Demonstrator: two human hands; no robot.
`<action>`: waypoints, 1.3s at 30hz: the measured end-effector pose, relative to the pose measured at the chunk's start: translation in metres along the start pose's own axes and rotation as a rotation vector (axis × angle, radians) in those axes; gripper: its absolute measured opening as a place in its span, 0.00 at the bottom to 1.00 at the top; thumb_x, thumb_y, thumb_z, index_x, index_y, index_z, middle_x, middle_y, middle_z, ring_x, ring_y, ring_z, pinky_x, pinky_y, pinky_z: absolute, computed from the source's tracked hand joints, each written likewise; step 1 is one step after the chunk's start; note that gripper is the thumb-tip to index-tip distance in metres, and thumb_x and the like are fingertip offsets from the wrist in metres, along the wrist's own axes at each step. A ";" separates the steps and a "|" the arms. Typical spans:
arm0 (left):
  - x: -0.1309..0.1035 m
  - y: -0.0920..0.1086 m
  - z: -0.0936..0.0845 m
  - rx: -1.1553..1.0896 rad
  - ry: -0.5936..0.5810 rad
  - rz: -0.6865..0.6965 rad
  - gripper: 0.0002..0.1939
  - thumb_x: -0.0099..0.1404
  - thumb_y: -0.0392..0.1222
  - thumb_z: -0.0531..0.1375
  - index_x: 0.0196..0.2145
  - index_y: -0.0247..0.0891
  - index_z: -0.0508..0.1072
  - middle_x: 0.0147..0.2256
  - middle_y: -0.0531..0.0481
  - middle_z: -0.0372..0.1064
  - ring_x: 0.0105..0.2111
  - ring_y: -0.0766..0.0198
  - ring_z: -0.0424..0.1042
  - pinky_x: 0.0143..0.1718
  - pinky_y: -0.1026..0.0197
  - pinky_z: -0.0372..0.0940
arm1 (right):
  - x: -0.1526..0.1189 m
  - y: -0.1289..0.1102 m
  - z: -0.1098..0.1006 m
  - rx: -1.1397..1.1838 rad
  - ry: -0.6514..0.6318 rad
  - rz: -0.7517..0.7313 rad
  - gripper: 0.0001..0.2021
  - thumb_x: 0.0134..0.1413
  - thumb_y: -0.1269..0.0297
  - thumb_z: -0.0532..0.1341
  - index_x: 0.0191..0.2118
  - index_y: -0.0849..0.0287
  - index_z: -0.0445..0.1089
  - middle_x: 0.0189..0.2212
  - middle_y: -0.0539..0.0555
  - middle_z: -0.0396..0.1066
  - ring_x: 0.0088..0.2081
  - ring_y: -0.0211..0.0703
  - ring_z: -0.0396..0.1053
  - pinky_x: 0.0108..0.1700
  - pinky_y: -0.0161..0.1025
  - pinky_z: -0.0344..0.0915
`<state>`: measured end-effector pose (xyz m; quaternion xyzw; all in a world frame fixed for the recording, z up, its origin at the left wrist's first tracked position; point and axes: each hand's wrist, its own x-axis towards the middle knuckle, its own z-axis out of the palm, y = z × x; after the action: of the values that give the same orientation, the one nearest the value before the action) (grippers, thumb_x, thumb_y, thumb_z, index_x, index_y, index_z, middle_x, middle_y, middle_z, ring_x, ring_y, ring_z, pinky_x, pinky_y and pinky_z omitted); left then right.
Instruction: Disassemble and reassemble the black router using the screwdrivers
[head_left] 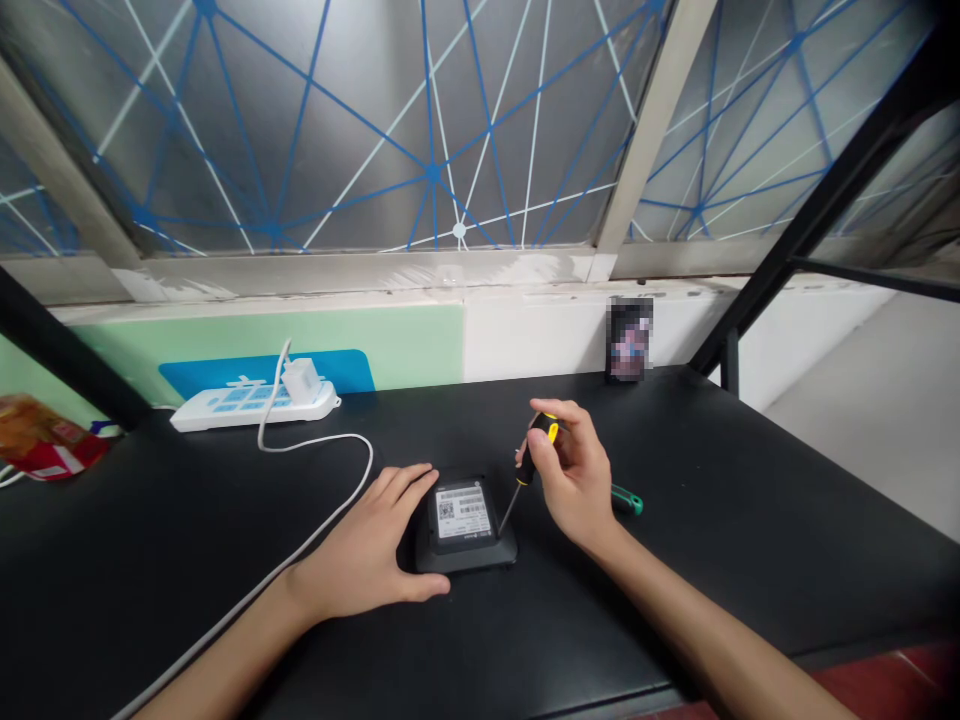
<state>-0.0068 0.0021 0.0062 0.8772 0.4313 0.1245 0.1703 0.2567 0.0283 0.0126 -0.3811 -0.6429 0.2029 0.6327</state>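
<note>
The work in hand is a black device (465, 556), lying flat near the middle of the black tabletop (720, 560), its printed white label (463, 512) facing up. The left hand (375, 550) spans the device's left side and steadies it, with fingertips at the far left corner and thumb along the near edge. The right hand (574, 470) is closed around the handle of a black-and-yellow screwdriver (527, 465), held tilted, its handle leaning away from the wearer. The shaft runs down to the right side of the device, near the label's near right corner; whether the tip is seated in a screw cannot be determined. Partly hidden behind the right hand lies a tool with a green handle (627, 500). At the rear left stands a white power strip (225, 408) carrying a white plug adapter (301, 382); a white cable (262, 581) runs from the adapter forward past the left forearm. A red and orange packet (52, 440) sits at the far left. At the rear right, against the wall, stands a dark upright item (628, 340), its front pixelated.
</note>
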 end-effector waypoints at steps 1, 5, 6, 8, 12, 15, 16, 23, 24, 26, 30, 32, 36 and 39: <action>0.000 0.000 0.000 0.000 0.000 0.000 0.49 0.57 0.57 0.71 0.70 0.43 0.55 0.69 0.39 0.54 0.67 0.38 0.55 0.67 0.35 0.55 | 0.000 0.000 0.000 -0.020 0.015 -0.007 0.11 0.66 0.62 0.61 0.52 0.46 0.69 0.37 0.48 0.61 0.27 0.32 0.70 0.28 0.37 0.71; 0.000 0.001 -0.001 0.002 -0.005 -0.004 0.50 0.57 0.57 0.71 0.70 0.41 0.55 0.69 0.38 0.54 0.67 0.38 0.55 0.67 0.35 0.56 | -0.001 0.000 -0.001 0.023 0.003 0.000 0.10 0.68 0.61 0.59 0.52 0.47 0.70 0.41 0.49 0.61 0.30 0.34 0.73 0.30 0.37 0.73; 0.000 0.001 0.000 0.003 -0.006 -0.006 0.50 0.57 0.57 0.71 0.70 0.41 0.55 0.69 0.38 0.54 0.67 0.38 0.56 0.67 0.35 0.56 | -0.001 0.000 -0.001 0.048 -0.013 0.004 0.11 0.69 0.61 0.56 0.53 0.47 0.69 0.44 0.51 0.63 0.32 0.35 0.74 0.31 0.38 0.74; 0.000 0.000 0.000 0.006 -0.006 -0.009 0.50 0.57 0.58 0.71 0.70 0.40 0.55 0.69 0.38 0.54 0.67 0.38 0.55 0.67 0.35 0.56 | -0.002 0.000 -0.001 0.084 -0.044 0.016 0.13 0.71 0.60 0.53 0.56 0.46 0.68 0.47 0.53 0.67 0.34 0.37 0.77 0.34 0.40 0.76; 0.000 -0.001 0.001 0.011 -0.010 -0.006 0.50 0.57 0.58 0.71 0.70 0.40 0.55 0.69 0.37 0.54 0.68 0.38 0.55 0.67 0.35 0.56 | -0.002 -0.001 -0.001 0.086 -0.078 0.039 0.16 0.71 0.61 0.54 0.61 0.44 0.65 0.50 0.53 0.71 0.35 0.38 0.78 0.36 0.41 0.76; -0.001 -0.002 0.001 0.013 -0.011 -0.002 0.51 0.58 0.58 0.71 0.70 0.40 0.54 0.70 0.37 0.53 0.68 0.38 0.55 0.67 0.35 0.55 | -0.001 -0.002 0.000 0.056 -0.072 0.032 0.17 0.70 0.62 0.55 0.61 0.44 0.65 0.47 0.52 0.70 0.34 0.37 0.77 0.34 0.40 0.75; 0.000 -0.002 0.001 0.014 -0.010 -0.001 0.51 0.58 0.58 0.71 0.70 0.41 0.54 0.70 0.37 0.53 0.68 0.38 0.54 0.67 0.35 0.55 | -0.001 -0.001 0.001 0.038 -0.065 0.027 0.17 0.69 0.63 0.56 0.61 0.43 0.65 0.45 0.51 0.68 0.33 0.36 0.77 0.33 0.40 0.74; 0.001 -0.002 0.002 0.011 -0.006 -0.007 0.51 0.57 0.58 0.71 0.70 0.40 0.54 0.70 0.37 0.53 0.68 0.38 0.54 0.68 0.35 0.55 | 0.000 0.000 0.000 -0.047 -0.010 -0.009 0.13 0.66 0.62 0.60 0.54 0.46 0.68 0.41 0.49 0.61 0.31 0.34 0.72 0.29 0.37 0.72; 0.001 -0.002 0.001 0.010 -0.006 -0.007 0.51 0.57 0.58 0.71 0.70 0.40 0.54 0.70 0.37 0.53 0.69 0.38 0.54 0.68 0.36 0.55 | -0.001 0.000 0.000 -0.021 -0.028 -0.012 0.13 0.67 0.61 0.59 0.55 0.46 0.68 0.43 0.50 0.62 0.32 0.35 0.73 0.30 0.38 0.73; 0.000 -0.002 0.001 0.008 -0.007 -0.007 0.51 0.58 0.59 0.71 0.70 0.40 0.54 0.70 0.37 0.53 0.69 0.38 0.54 0.68 0.35 0.55 | -0.001 0.000 -0.001 0.039 -0.067 -0.011 0.14 0.69 0.60 0.56 0.58 0.45 0.67 0.47 0.52 0.64 0.35 0.38 0.76 0.32 0.39 0.75; -0.001 -0.002 0.001 0.010 -0.010 -0.006 0.51 0.57 0.58 0.71 0.70 0.41 0.55 0.70 0.38 0.53 0.68 0.38 0.54 0.67 0.36 0.55 | -0.002 0.000 -0.001 0.093 -0.098 0.018 0.18 0.71 0.60 0.52 0.62 0.43 0.64 0.51 0.54 0.69 0.37 0.40 0.78 0.34 0.41 0.76; -0.001 -0.002 0.001 0.013 -0.011 -0.007 0.51 0.57 0.59 0.71 0.70 0.40 0.55 0.70 0.37 0.53 0.68 0.38 0.54 0.67 0.35 0.55 | -0.003 0.001 -0.001 0.094 -0.099 0.032 0.18 0.72 0.60 0.51 0.63 0.42 0.64 0.51 0.54 0.70 0.36 0.40 0.78 0.34 0.41 0.76; 0.000 -0.003 0.002 0.017 -0.009 -0.003 0.50 0.58 0.60 0.70 0.70 0.42 0.54 0.70 0.38 0.53 0.68 0.38 0.54 0.67 0.34 0.55 | -0.003 0.002 -0.001 0.101 -0.092 0.048 0.19 0.73 0.60 0.50 0.64 0.41 0.63 0.51 0.53 0.70 0.36 0.38 0.78 0.35 0.41 0.77; 0.000 -0.003 0.002 0.018 -0.012 -0.005 0.51 0.58 0.59 0.71 0.70 0.41 0.54 0.70 0.38 0.53 0.68 0.38 0.54 0.67 0.35 0.55 | -0.001 0.002 0.000 0.073 -0.092 0.049 0.18 0.72 0.60 0.51 0.63 0.42 0.63 0.48 0.52 0.69 0.35 0.37 0.78 0.35 0.40 0.76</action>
<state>-0.0084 0.0030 0.0034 0.8783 0.4336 0.1152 0.1653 0.2571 0.0286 0.0104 -0.3640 -0.6538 0.2588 0.6108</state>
